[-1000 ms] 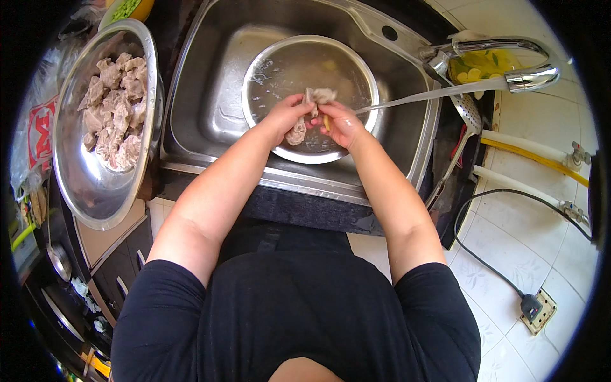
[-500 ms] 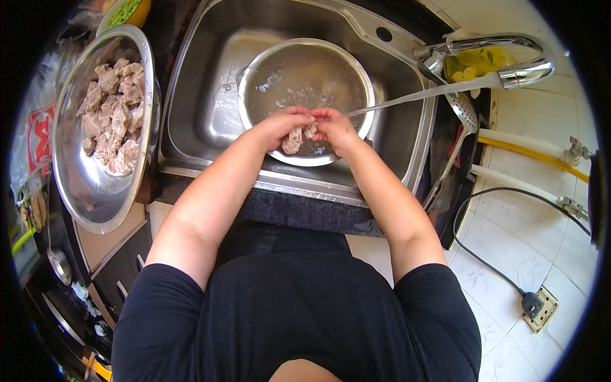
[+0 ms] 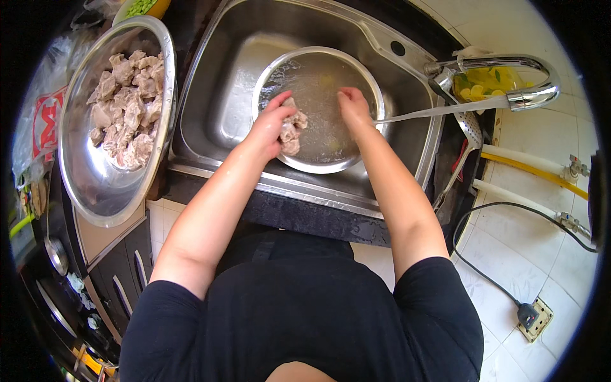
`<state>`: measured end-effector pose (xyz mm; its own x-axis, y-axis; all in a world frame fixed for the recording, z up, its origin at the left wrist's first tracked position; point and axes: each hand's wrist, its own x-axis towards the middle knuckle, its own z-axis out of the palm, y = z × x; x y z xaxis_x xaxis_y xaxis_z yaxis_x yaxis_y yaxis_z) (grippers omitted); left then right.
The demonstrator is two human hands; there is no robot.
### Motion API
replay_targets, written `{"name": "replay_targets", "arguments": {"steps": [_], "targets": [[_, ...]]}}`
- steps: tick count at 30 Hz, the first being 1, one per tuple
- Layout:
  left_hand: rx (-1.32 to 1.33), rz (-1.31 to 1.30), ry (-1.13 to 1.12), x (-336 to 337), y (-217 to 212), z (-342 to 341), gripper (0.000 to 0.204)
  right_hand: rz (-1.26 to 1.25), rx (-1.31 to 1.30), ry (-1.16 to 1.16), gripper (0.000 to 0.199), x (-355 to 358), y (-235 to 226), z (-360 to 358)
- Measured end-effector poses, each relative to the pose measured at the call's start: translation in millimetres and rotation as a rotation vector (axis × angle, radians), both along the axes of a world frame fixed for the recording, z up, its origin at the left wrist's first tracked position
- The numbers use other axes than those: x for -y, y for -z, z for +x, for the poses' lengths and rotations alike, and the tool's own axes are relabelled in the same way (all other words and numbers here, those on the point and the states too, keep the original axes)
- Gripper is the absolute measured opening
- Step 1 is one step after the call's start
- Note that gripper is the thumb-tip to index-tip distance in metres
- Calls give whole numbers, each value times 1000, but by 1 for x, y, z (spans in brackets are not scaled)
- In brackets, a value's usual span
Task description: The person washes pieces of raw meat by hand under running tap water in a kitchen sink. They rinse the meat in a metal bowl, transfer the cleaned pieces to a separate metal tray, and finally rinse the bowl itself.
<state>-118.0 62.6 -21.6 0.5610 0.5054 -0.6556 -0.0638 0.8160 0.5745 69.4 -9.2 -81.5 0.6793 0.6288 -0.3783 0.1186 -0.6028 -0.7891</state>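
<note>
Hands have parted since half a second ago: both met at the meat chunk, now only my left hand has it, fingers wrapped round, over the near-left part of the water-filled metal basin. My right hand is clear of it, over the basin's right side, fingers curled in; can't tell if they pinch anything. Water stream runs from the chrome faucet to the basin, beside my right wrist. Basin sits in the steel sink, set in a dark surface. Left of sink: big metal bowl with pale meat pieces. Right of sink: perforated skimmer. Lower right: black plug at tiled wall.
</note>
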Motion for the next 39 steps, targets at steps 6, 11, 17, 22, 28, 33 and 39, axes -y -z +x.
{"name": "replay_targets", "arguments": {"steps": [6, 11, 17, 22, 28, 33, 39], "targets": [[126, -14, 65, -4, -12, -51, 43, -422, 772, -339, 31, -54, 5, -20], [171, 2, 6, -3, -9, -61, 43, -538, 699, -619, 27, -55, 19, -8], [104, -58, -101, -7, 1, -60, 40, 154, -366, -125, 24, -23, 7, -5], [106, -90, -100, -10, 5, -58, 37, 469, -927, -41, 25, 15, -46, -30], [113, -79, -95, -11, 10, -57, 43, -369, -133, -537, 38, 23, -36, -44], [112, -72, -94, -12, 12, -58, 42, -748, 315, -1000, 43, 17, -25, -89], [115, -71, -96, -10, 10, -57, 42, -558, 311, -976, 33, 23, 17, -83]]}}
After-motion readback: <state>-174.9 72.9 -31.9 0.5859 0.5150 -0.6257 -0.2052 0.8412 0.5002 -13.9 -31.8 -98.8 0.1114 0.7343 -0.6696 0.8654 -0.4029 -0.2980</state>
